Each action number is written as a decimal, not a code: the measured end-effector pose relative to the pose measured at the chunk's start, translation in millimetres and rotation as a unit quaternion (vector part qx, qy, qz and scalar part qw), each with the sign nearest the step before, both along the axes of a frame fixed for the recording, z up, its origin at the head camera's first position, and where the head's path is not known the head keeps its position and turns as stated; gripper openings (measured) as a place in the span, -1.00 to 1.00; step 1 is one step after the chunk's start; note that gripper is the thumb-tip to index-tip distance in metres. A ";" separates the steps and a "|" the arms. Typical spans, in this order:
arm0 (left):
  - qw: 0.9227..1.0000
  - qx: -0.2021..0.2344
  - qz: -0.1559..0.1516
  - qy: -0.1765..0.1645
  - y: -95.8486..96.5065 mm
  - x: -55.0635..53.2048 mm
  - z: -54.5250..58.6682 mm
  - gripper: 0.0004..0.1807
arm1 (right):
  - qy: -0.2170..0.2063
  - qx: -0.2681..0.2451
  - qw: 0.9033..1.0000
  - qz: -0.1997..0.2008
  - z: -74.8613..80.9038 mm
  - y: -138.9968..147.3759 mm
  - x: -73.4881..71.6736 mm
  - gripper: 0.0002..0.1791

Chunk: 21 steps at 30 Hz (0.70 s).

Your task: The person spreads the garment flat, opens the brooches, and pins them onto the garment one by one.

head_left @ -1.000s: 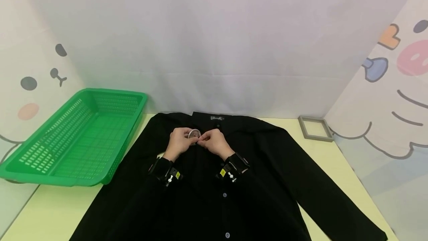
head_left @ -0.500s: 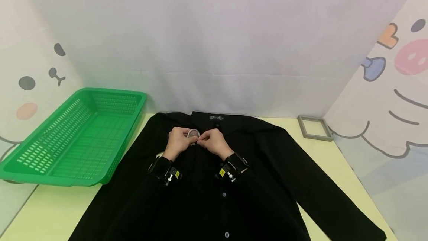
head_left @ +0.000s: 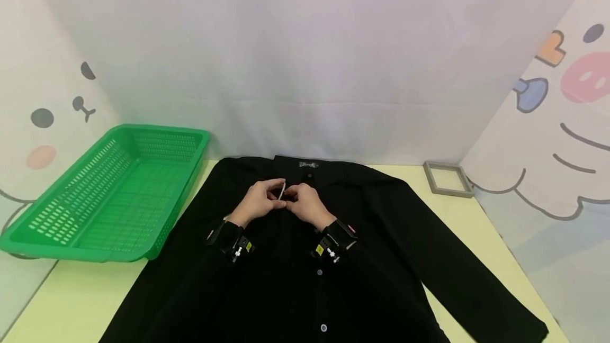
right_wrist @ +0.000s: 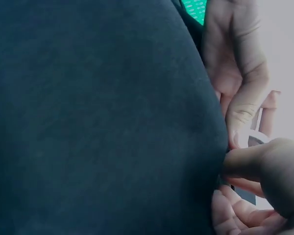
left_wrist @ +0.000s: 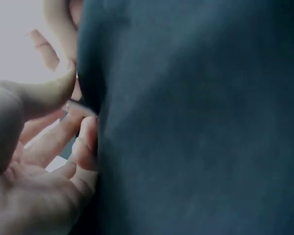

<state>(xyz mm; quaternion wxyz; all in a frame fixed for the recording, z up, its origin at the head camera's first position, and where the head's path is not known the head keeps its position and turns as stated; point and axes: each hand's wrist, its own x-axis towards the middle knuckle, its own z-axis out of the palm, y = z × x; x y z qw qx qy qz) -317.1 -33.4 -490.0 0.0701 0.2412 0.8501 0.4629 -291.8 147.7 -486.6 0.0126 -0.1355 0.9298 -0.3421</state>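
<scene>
A small round badge (head_left: 282, 191) stands nearly edge-on over the upper front of a black shirt (head_left: 381, 226), showing as a thin pale line in the head view. My left hand (head_left: 257, 201) grips it, with the index finger at its upper edge and the thumb below. From the other side, my right hand (head_left: 306, 204) pinches at the badge with thumb and index finger close together. The right wrist view catches a pale curved rim of the badge (right_wrist: 257, 134) between the fingers. Black cloth (left_wrist: 196, 127) covers much of both wrist views and hides the pinched spot.
A green plastic basket (head_left: 111, 254) stands at the left. At the right back lies a small grey square frame (head_left: 450, 194). The shirt is spread over the pale yellow table (head_left: 81, 295), collar toward the white curtain (head_left: 324, 57) behind.
The badge has turned from showing its round face to standing nearly edge-on. My left fingers have shifted and spread around it; the right hand stays close by, its fingers slightly moved.
</scene>
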 end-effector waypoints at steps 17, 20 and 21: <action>0.957 -0.276 0.046 0.074 10.7 17.7 14.3 -0.33 | 0.037 0.142 0.988 -0.034 7.1 13.4 39.4 -0.57; 0.957 -0.278 0.027 0.076 2.6 22.1 17.2 -0.33 | 0.064 0.128 0.990 0.001 10.5 8.9 51.3 -0.60; 0.958 -0.277 0.018 0.072 -0.1 24.3 17.3 -0.35 | 0.065 0.121 0.990 0.016 11.6 7.5 55.6 -0.60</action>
